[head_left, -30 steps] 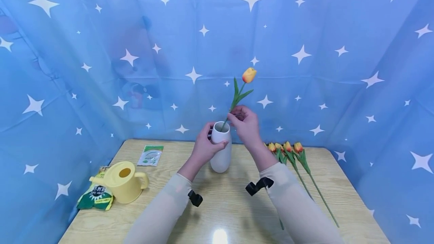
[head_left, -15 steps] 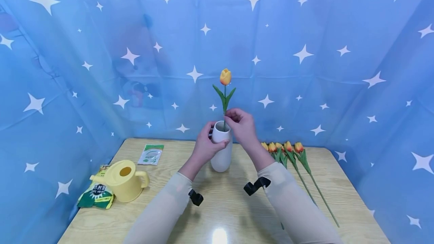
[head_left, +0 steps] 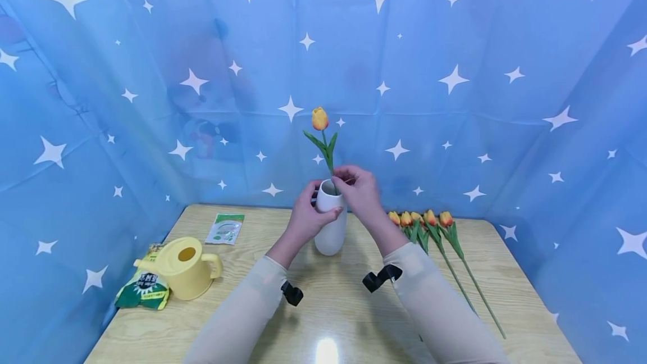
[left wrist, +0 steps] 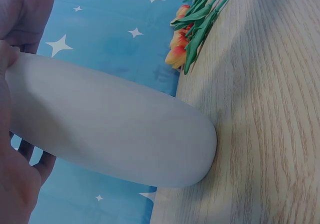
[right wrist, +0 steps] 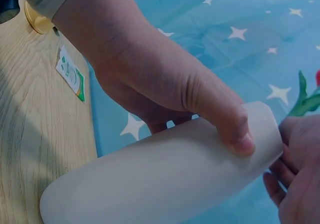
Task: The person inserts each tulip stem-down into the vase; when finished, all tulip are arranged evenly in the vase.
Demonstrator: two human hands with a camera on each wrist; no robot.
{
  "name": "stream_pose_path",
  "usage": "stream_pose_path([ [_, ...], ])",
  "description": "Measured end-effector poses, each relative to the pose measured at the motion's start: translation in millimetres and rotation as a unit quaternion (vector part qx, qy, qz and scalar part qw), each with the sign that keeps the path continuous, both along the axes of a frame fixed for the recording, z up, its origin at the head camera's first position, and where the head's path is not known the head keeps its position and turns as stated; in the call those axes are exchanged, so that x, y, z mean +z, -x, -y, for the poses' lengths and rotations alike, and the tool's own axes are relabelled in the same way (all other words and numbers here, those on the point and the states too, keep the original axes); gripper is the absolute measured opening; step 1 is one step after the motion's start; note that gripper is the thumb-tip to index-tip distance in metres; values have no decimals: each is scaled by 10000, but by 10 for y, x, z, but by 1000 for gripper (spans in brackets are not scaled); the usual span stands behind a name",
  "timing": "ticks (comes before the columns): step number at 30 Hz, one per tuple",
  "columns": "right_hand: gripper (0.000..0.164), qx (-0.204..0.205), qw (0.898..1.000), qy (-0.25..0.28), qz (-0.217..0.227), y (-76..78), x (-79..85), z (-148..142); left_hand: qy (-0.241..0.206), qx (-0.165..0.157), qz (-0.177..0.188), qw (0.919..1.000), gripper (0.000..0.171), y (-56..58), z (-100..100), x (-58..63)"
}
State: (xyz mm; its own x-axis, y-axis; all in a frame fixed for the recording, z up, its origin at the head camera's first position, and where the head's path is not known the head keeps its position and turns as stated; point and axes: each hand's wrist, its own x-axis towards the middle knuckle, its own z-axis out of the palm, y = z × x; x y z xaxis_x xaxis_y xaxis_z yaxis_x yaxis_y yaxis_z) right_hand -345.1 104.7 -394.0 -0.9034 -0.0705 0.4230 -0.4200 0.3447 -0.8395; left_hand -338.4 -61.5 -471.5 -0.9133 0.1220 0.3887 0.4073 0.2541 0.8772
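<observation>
A tall white vase (head_left: 331,232) stands on the wooden table near its back edge. My left hand (head_left: 309,213) grips its upper part from the left, the thumb across the front and the fingers around the far side. An orange-yellow tulip (head_left: 320,119) with two green leaves leans left above the vase, its lower stem inside the mouth. Just over the rim, my right hand (head_left: 360,191) pinches that stem between thumb and fingers. In the right wrist view the left thumb presses on the vase wall (right wrist: 165,169). The stem's lower end is hidden inside the vase.
Several more tulips (head_left: 446,219) lie on the table (head_left: 349,319) at the right, partly under the right forearm. A yellow watering can (head_left: 189,277) stands at the left against a green and yellow bag (head_left: 144,291). Behind it lies a small packet (head_left: 225,229). A starry blue curtain (head_left: 354,60) hangs behind.
The tulip's bloom has swung from right to left above the vase. My right hand has lowered slightly at the rim, still pinching the stem. My left hand keeps its hold on the vase.
</observation>
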Motion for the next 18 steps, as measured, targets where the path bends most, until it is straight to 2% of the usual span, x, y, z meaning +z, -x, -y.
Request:
stream_pose_path([
  [6, 28, 126, 9998, 110, -102, -5, -35, -39, -40, -45, -101, 9999, 67, 11, -6, -10],
  [11, 36, 212, 9994, 261, 57, -51, -66, -110, -70, -76, -75, 9999, 67, 9, -2, -12],
  [18, 34, 200, 9994, 271, 86, -123, -77, -174, -66, -27, 24, 10000, 66, 5, 6, -6],
])
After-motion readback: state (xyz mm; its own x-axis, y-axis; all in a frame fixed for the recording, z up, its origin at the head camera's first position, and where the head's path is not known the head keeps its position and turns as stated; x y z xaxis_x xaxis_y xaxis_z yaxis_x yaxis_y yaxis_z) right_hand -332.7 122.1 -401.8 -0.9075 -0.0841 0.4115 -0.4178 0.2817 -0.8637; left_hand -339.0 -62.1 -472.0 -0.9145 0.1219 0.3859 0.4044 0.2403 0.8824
